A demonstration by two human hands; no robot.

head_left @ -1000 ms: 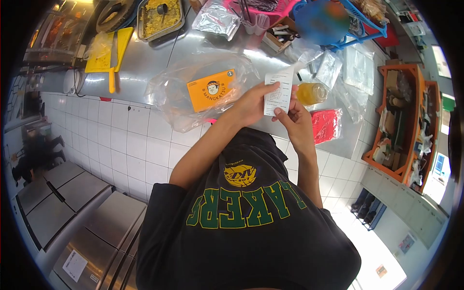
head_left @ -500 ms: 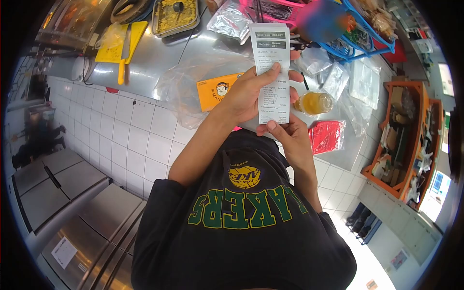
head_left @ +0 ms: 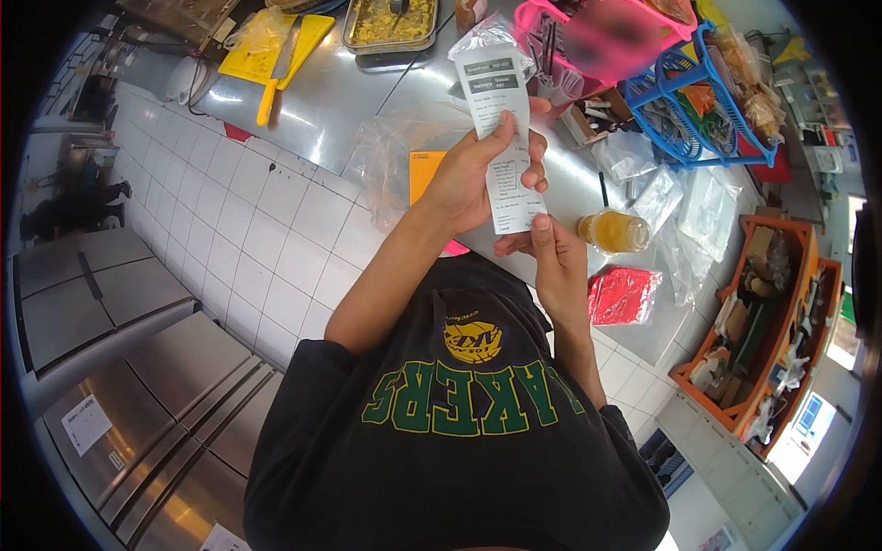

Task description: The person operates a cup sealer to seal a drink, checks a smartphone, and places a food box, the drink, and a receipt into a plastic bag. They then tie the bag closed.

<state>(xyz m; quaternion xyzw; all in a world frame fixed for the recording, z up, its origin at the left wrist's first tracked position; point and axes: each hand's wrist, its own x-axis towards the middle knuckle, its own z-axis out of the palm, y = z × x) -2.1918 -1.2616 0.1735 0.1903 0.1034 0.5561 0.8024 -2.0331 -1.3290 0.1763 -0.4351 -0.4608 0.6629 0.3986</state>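
Observation:
A long printed receipt (head_left: 494, 92) is held up in front of my chest, its text facing me. My left hand (head_left: 470, 179) grips it along the middle, thumb on the front and fingers behind. My right hand (head_left: 558, 262) pinches the lower right corner between thumb and fingers. Behind my left wrist, an orange box (head_left: 426, 173) lies on the steel counter beside clear plastic, mostly covered by my hand. To the right of my hands are a lidded cup of yellow drink (head_left: 616, 231) and a red packet in clear wrap (head_left: 623, 296).
A yellow cutting board (head_left: 312, 41) with a knife (head_left: 276, 78) lies at the back left, near a tray of yellow food (head_left: 390, 41). Pink (head_left: 597, 64) and blue baskets (head_left: 726, 147) stand at the back right. An orange shelf (head_left: 735, 409) is farther right.
My view has turned, so the counter items appear shifted to the right. Both hands still hold the receipt, which tilts slightly more. The orange box is more hidden behind my left hand.

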